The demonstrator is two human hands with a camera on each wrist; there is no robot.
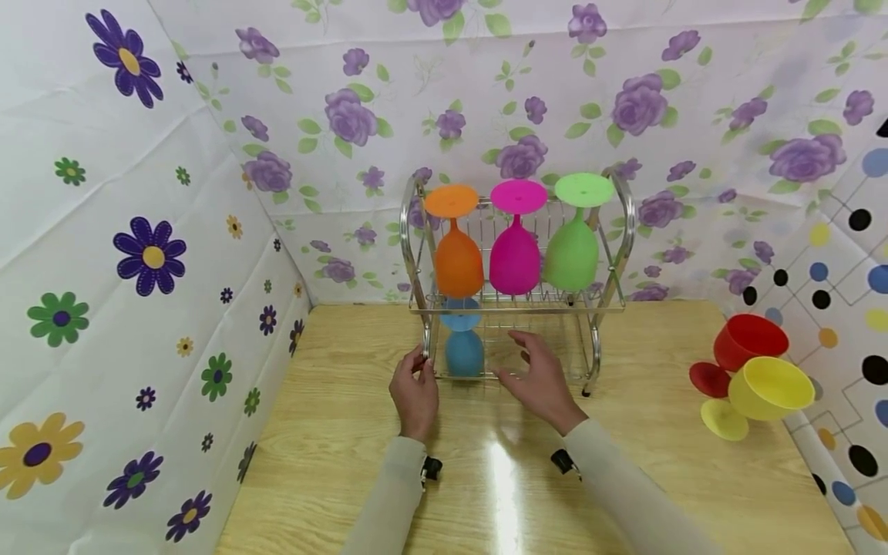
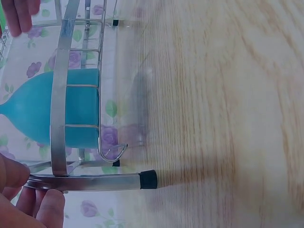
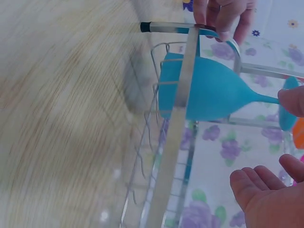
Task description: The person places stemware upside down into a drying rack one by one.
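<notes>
My left hand (image 1: 415,395) grips the left leg of a two-tier metal dish rack (image 1: 516,311), thumb and fingers on either side of the tube in the left wrist view. An upside-down blue goblet (image 1: 463,354) stands on the lower tier, just right of that hand. With fingers apart and nothing between them, my right hand (image 1: 544,385) is at the front of the lower tier, right of the goblet. Its thumb (image 3: 292,100) overlaps the goblet's foot in the right wrist view. Along the upper tier stand orange (image 1: 459,262), pink (image 1: 515,258) and green (image 1: 573,254) goblets, all upside down.
On the right side of the wooden table (image 1: 333,478), a red goblet (image 1: 742,347) and a yellow goblet (image 1: 770,389) lie tipped close together. Patterned cloths surround the table: a purple-flowered one (image 1: 416,100) behind, a flowered one (image 1: 208,308) left, a dotted one (image 1: 849,308) right.
</notes>
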